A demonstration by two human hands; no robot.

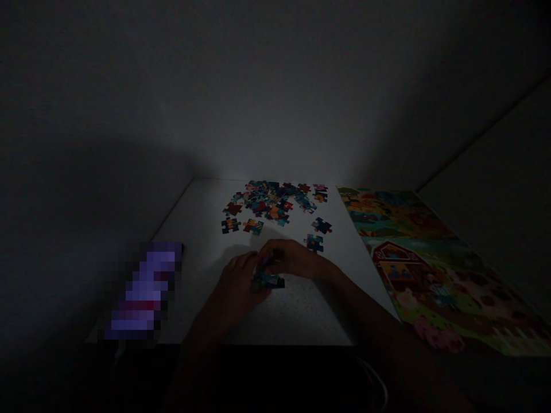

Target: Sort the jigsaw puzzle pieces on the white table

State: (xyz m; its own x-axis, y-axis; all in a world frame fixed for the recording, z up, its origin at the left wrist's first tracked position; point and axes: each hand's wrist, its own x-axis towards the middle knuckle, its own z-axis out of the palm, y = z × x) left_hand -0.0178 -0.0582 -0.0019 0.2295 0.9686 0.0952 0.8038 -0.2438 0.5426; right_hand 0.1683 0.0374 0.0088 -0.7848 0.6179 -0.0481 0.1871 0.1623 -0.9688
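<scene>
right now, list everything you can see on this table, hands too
table: one, white, under everything
piece pile: one heap, number unclear, mixed blue, red and orange, far middle of the table
loose pieces: about four, mostly blue, between the pile and the hands
farm picture: one, green and yellow with a red barn, lying flat on the right
blurred object: one, purple, at the left edge of the table, too blurred to name
held pieces: a few, dark blue-green, between both hands
left hand: one, near middle of the table, on the held pieces
right hand: one, beside the left hand, fingers curled over the same pieces
</scene>
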